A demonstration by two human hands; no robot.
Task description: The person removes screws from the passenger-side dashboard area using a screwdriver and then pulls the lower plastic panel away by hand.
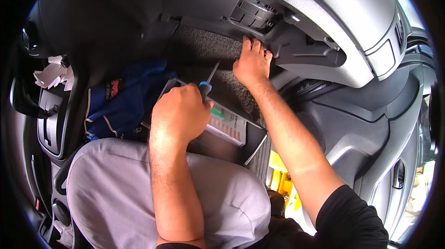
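Note:
My left hand, above the front edge of the seat, is closed round the blue-and-black handle of a screwdriver. Its thin metal shaft points up and away, touching nothing that I can make out. My right hand reaches farther forward with fingers stretched against the dark lower trim of the dashboard, just below a rectangular vented cover; it holds nothing visible. Beneath my left hand lies an open dark bin with a white printed package in it, partly hidden by that hand.
A grey seat fills the near side. Dark blue cloth lies left of the bin, on the footwell side. The grey dashboard overhangs at the upper right. An open door stands right, with something yellow below my right forearm.

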